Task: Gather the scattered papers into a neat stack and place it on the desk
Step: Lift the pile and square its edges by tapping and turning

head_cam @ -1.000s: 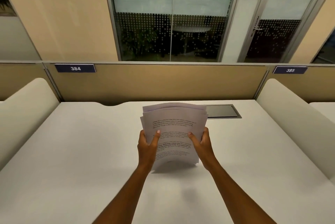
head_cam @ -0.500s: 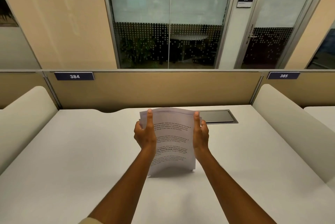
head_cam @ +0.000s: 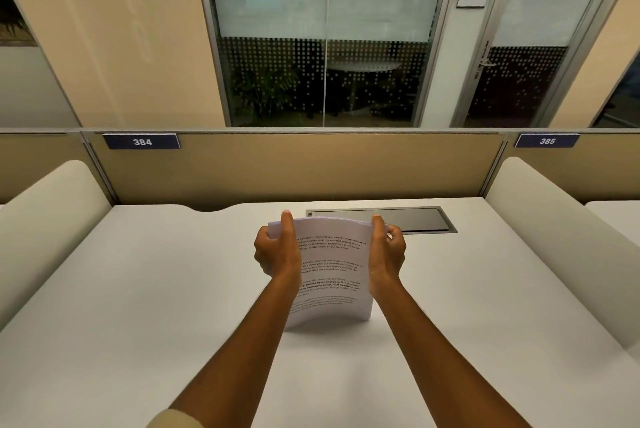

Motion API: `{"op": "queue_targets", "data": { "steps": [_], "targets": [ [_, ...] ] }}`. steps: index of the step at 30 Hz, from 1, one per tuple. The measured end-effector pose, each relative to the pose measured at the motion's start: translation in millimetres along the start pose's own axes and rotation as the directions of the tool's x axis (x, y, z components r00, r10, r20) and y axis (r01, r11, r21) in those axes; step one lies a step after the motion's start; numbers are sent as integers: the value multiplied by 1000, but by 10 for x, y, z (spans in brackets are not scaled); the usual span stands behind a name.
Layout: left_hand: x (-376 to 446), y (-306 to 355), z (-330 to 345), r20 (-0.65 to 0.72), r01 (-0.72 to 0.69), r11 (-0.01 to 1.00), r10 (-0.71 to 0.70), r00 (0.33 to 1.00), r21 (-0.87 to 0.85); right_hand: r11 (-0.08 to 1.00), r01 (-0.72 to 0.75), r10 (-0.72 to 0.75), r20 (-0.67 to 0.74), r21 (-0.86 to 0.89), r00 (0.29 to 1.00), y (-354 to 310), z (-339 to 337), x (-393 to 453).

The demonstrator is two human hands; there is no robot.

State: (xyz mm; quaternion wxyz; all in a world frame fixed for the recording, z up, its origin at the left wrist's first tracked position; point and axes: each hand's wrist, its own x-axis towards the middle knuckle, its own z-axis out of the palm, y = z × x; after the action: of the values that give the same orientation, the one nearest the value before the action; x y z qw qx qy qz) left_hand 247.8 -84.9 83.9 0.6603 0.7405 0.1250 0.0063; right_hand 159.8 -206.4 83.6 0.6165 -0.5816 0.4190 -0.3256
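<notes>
white paper stack [head_cam: 332,268] with black print, off-white worktop [head_cam: 138,289], tan divider panel [head_cam: 294,168] with navy number tags [head_cam: 142,142], dark grey cable hatch [head_cam: 408,218], dotted glass [head_cam: 277,74] behind

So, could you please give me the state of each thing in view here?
Papers: gathered, held upright, bowed, bottom edge on the desk.
Left hand: gripping the stack's left edge.
Right hand: gripping its right edge.
Desk hatch: closed.
Glass door: closed.
</notes>
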Motion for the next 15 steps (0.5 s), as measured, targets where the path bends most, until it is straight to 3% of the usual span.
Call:
{"op": "queue_targets", "data": {
  "steps": [7, 15],
  "targets": [
    [11, -33, 22, 32, -46, 999, 46, 998, -6, 997, 46, -43, 51, -54, 998, -21, 17, 4],
    [68, -54, 39, 72, 24, 999, -22, 997, -27, 994, 83, -77, 75, -76, 994, 25, 56, 40]
  ]
}}
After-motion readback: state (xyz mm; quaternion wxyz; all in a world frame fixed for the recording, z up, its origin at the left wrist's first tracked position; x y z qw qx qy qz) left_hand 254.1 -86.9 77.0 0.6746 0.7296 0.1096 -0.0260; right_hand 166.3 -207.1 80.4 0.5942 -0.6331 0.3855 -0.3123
